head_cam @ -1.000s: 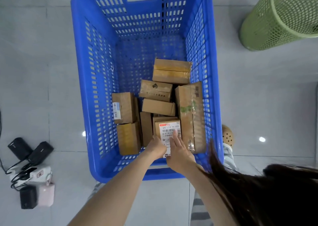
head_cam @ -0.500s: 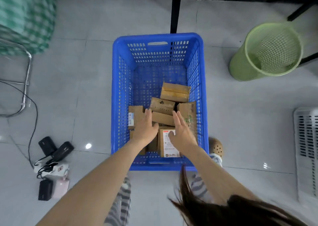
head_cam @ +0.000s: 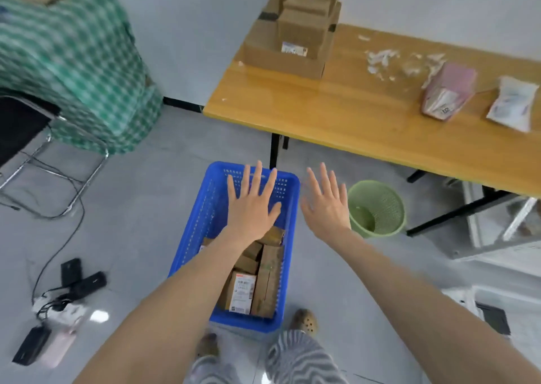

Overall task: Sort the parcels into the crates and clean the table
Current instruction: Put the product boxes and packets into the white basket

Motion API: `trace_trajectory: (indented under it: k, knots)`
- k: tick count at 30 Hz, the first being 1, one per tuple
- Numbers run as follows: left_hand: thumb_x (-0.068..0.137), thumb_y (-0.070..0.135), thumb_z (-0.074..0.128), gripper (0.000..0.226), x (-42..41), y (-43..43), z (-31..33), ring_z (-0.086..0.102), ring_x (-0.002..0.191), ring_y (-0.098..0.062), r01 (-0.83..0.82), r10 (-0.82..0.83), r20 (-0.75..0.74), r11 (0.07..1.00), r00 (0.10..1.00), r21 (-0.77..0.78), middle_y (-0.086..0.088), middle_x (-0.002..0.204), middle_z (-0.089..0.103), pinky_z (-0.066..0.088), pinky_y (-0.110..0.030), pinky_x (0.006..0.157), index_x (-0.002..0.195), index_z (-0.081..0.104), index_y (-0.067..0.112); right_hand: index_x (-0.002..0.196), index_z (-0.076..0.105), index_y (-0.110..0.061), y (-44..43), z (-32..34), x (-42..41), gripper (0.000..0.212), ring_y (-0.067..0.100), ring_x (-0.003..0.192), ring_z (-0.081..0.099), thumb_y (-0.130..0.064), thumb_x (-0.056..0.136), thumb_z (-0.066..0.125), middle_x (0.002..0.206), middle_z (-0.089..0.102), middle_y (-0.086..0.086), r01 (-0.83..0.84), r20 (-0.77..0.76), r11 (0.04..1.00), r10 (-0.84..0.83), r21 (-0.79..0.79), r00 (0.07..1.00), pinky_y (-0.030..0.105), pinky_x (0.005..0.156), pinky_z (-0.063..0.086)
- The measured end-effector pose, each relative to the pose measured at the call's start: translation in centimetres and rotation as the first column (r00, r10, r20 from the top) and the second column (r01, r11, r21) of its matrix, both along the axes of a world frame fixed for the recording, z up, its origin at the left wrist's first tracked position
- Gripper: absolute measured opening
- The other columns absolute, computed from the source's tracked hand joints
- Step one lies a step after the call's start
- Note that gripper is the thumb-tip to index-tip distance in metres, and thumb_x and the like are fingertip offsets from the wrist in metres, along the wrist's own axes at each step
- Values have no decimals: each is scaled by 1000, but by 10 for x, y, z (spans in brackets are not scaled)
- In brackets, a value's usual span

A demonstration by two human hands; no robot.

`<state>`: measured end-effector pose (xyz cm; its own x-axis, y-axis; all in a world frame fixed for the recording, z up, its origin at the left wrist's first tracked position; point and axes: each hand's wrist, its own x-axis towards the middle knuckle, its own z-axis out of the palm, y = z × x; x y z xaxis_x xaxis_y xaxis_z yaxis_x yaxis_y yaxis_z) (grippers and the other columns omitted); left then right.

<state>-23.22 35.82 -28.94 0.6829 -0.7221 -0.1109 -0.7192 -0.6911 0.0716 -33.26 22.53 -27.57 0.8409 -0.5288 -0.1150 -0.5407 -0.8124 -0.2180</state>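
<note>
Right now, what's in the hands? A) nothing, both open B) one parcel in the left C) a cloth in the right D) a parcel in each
A: the left hand and right hand are spread flat and empty above the crate.

Only "D2" reads, on the pink parcel's (head_cam: 448,91) white label.

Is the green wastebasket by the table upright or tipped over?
Upright. The green wastebasket stands on the floor with its open mouth facing up, beside the blue crate.
</note>
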Motion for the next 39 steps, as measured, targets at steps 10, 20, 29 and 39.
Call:
trace_trajectory:
  k: [10, 20, 29, 39]
  knots:
    - [97, 55, 21, 71, -50, 11, 108, -19, 144, -26, 221, -222, 215, 975, 951, 28, -7, 154, -28, -15, -54, 110, 142, -27, 30, 152, -2, -25, 0, 99, -80, 64, 27, 146, -13, -35, 100, 34, 159, -14, 4, 122, 145, 983, -102, -135, 984, 43, 118, -5]
    - [99, 50, 22, 66, -118, -22, 169, -22, 143, -25, 334, -334, 271, 941, 903, 45, -7, 154, -28, -10, -56, 112, 146, -20, 32, 151, -9, -29, -29, 137, -184, 66, 31, 146, -12, -36, 100, 32, 158, -19, 3, 316, 178, 938, -289, -143, 941, 50, 116, -2]
    - [100, 46, 25, 67, -150, -122, 197, -20, 144, -23, 294, -299, 249, 954, 921, 57, -6, 154, -28, -11, -52, 113, 147, -19, 29, 152, -6, -26, -149, 162, -260, 65, 26, 146, -15, -30, 100, 32, 159, -15, 4, 283, 130, 942, -262, -180, 956, 46, 118, -3]
    - [101, 43, 22, 66, -244, -263, 190, -21, 144, -16, 383, -375, 211, 924, 903, 2, 0, 155, -24, -17, -45, 112, 148, -19, 21, 152, -3, -25, -272, 164, -343, 68, 27, 147, -6, -30, 98, 38, 160, -8, 8, 367, 94, 907, -355, -206, 930, 46, 118, 1]
